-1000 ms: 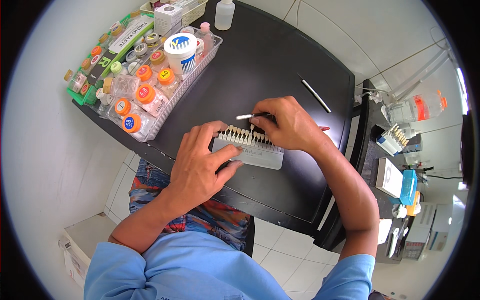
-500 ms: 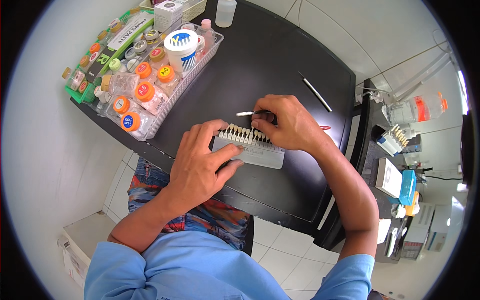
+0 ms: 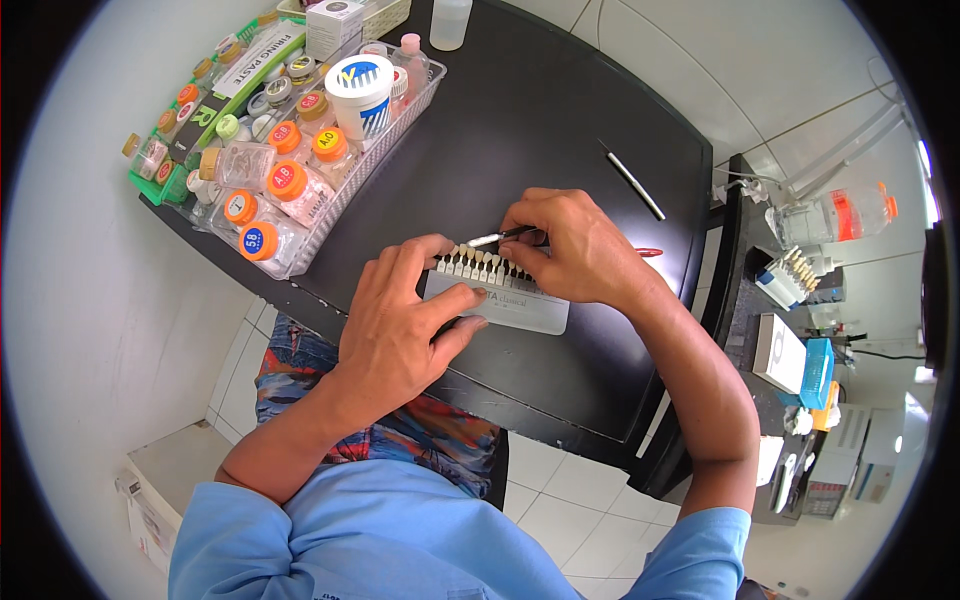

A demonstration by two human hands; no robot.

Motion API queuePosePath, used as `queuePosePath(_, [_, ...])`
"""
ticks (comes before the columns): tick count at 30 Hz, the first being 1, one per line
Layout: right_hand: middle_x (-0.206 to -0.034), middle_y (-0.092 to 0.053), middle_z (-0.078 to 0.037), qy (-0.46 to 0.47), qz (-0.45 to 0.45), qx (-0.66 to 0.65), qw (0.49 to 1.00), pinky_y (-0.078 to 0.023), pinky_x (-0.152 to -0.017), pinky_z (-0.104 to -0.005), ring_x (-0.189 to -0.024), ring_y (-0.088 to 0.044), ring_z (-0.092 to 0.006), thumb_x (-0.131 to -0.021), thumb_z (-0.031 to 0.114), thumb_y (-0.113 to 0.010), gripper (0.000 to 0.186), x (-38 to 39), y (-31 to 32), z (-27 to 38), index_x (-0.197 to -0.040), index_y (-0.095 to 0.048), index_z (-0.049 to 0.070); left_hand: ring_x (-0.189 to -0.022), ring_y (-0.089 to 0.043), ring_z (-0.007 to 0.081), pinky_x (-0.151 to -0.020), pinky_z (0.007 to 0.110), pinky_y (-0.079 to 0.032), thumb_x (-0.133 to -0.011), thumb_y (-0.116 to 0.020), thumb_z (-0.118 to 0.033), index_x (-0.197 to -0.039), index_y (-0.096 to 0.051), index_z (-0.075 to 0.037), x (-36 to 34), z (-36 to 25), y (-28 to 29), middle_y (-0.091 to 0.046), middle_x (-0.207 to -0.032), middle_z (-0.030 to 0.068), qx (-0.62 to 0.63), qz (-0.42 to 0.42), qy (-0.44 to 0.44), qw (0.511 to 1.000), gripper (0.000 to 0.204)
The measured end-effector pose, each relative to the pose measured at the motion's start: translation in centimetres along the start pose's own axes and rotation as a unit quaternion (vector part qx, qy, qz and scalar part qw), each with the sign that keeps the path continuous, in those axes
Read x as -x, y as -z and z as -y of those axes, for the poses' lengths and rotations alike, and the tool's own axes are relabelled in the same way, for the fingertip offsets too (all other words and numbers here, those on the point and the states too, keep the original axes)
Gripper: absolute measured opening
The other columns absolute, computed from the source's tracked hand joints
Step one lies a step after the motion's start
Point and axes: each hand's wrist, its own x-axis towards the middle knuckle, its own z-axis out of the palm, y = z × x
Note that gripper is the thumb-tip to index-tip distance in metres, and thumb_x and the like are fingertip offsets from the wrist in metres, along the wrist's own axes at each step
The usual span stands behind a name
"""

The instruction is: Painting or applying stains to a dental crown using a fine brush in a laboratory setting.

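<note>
A grey dental shade guide (image 3: 515, 308) lies on the black table, with a row of tooth-coloured tabs along its far edge. My left hand (image 3: 400, 315) grips its left end, one finger at the end of the tab row and the thumb and forefinger on the plate. Above the row, my right hand (image 3: 565, 240) pinches a slim black tool (image 3: 487, 240) with a whitish-silver end. That pale end points left, close to the tops of the left tabs; I cannot tell whether it touches them. The fingers hide the tool's other end.
At the back left, a clear plastic basket (image 3: 385, 150) holds jars with orange lids and a white tub (image 3: 360, 95). A white pen-like instrument (image 3: 635, 185) lies at the far right, a red object (image 3: 649, 252) beyond my right wrist. Side counter on the right carries a bottle (image 3: 835, 215).
The tool in my right hand has tilted, its pale end moving down and slightly left toward the tabs. My left hand stays on the shade guide.
</note>
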Motion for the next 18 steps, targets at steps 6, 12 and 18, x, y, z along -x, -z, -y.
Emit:
queuePosePath(6, [-0.088, -0.070, -0.018, 0.006, -0.001, -0.008, 1.000, -0.056, -0.073, -0.0455, -0.081, -0.072, -0.0373, -0.085, 0.007, -0.078, 0.015, 0.09, -0.05, 0.60, -0.097, -0.078, -0.002, -0.114, -0.059, 0.0320, -0.099, 0.047, -0.049, -0.077, -0.092, -0.018, -0.104, -0.079, -0.012, 0.06, -0.08, -0.05, -0.058, -0.133, 0.0122, 0.005, -0.008, 0.011, 1.000, 0.031])
queuePosePath(12, [-0.083, -0.066, -0.017, 0.038, -0.021, 0.012, 0.999, -0.052, -0.073, -0.0473, -0.085, -0.068, -0.0369, -0.084, 0.008, -0.079, 0.014, 0.07, -0.10, 0.52, -0.093, -0.078, -0.002, -0.113, -0.059, 0.0317, -0.098, 0.046, -0.049, -0.077, -0.093, -0.018, -0.104, -0.079, -0.013, -0.11, -0.16, 0.01, -0.058, -0.133, 0.0114, 0.005, -0.003, 0.014, 1.000, 0.031])
queuePosePath(18, [-0.084, -0.066, -0.018, 0.031, -0.011, 0.027, 0.999, -0.052, -0.074, -0.0478, -0.087, -0.067, -0.0374, -0.084, 0.009, -0.080, 0.013, 0.09, -0.20, 0.52, -0.091, -0.077, -0.002, -0.113, -0.059, 0.0314, -0.098, 0.046, -0.048, -0.077, -0.093, -0.019, -0.104, -0.079, -0.013, -0.12, -0.10, 0.00, -0.058, -0.134, 0.0113, 0.007, -0.003, 0.018, 1.000, 0.031])
